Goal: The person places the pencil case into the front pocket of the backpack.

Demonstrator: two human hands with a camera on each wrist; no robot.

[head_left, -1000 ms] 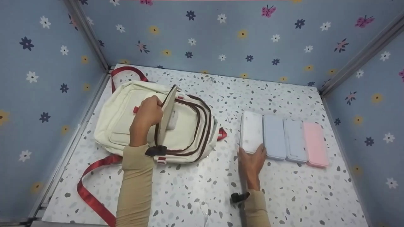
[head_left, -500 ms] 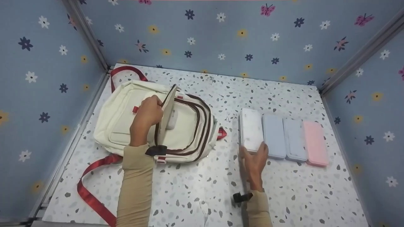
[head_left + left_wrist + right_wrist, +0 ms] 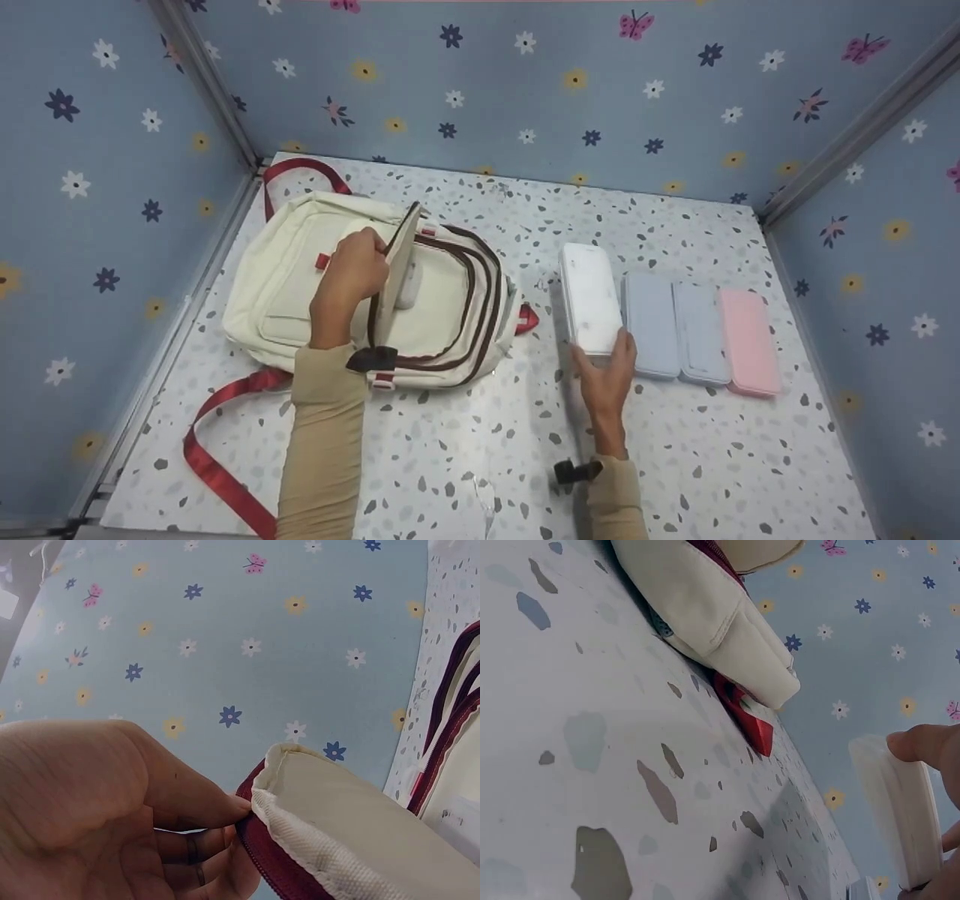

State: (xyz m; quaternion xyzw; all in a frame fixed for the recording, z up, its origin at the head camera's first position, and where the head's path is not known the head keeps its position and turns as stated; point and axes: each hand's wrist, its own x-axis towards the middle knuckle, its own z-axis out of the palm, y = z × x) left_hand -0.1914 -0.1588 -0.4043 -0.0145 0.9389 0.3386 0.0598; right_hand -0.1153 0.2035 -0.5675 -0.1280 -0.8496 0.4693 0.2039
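Observation:
A cream backpack (image 3: pixel 292 262) with dark red zips lies on the speckled table. My left hand (image 3: pixel 351 266) pinches the edge of its front pocket flap (image 3: pixel 352 817) between thumb and fingers, holding it up. Inside the pocket sits a small pale item (image 3: pixel 409 286), partly hidden by the flap. On the right, my right hand (image 3: pixel 607 371) grips the near end of a white pencil-case-like box (image 3: pixel 591 296), thumb on one side and fingers on the other. In the right wrist view the box (image 3: pixel 900 810) is tilted and raised off the table.
Two light blue boxes (image 3: pixel 651 322) and a pink box (image 3: pixel 750 341) stand in a row right of the white one. Red straps (image 3: pixel 225 465) trail from the backpack on the left. Patterned panels (image 3: pixel 510 90) wall the table (image 3: pixel 480 465) at the back and sides.
My right hand has lifted the white box and shifted it up and slightly left, away from the blue box beside it. The left hand and flap have stayed in place.

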